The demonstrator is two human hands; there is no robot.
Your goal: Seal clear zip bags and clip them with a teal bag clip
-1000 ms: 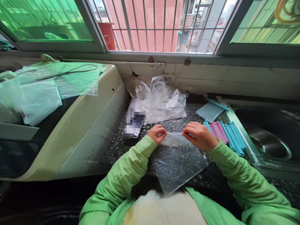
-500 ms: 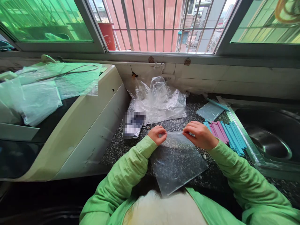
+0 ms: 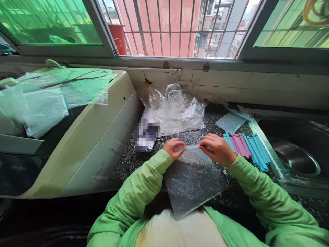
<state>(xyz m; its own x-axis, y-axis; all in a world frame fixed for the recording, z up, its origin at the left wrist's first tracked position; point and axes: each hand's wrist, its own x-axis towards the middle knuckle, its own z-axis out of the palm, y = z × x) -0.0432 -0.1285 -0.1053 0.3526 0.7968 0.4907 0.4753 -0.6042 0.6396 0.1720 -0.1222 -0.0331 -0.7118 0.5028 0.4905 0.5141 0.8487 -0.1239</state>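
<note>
A clear plastic bag (image 3: 194, 180) hangs flat from my two hands, its lower corner reaching down to my shirt front. My left hand (image 3: 174, 148) pinches the bag's top edge at the left. At the right end of that edge, my right hand (image 3: 217, 148) pinches it between thumb and fingers. The bag looks see-through, with the speckled counter showing behind it. Just right of my right hand lies a row of blue and pink sealing clips (image 3: 246, 149).
Crumpled clear plastic bags (image 3: 177, 109) lie by the wall, with a partly blurred phone (image 3: 151, 137) in front. A small flat bag (image 3: 231, 122) rests beside the steel sink (image 3: 280, 171). The large cream appliance (image 3: 102, 144) at left carries more plastic sheets (image 3: 46, 109).
Both hands have drawn slightly closer together along the bag's top edge. The bag's lower corner hangs a little lower and further left.
</note>
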